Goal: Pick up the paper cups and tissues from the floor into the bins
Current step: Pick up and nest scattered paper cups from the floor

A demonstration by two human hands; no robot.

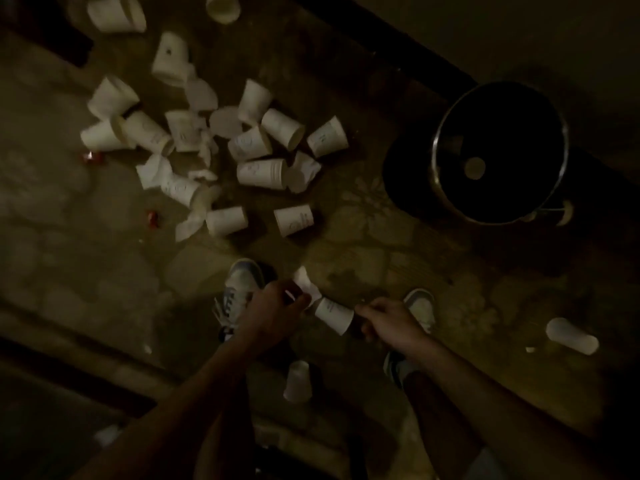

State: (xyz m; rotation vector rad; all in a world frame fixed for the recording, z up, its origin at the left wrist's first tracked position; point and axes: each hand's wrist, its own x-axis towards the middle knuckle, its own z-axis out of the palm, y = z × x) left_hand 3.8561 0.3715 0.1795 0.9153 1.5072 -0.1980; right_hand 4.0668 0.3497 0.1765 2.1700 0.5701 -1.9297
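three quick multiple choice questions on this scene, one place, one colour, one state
1. Where is the bin relative to the pile of paper cups?
A) right of it
B) left of it
C) between the shoes

2. What colour are those cups?
A) red
B) white
C) blue

3. What is the right hand doing?
A) lying flat on the floor
B) holding a cup
C) reaching into the bin

Answers: 1 A, the bin stands at the view's right; 2 B, all look white; 3 B, its fingers pinch the cup's rim.
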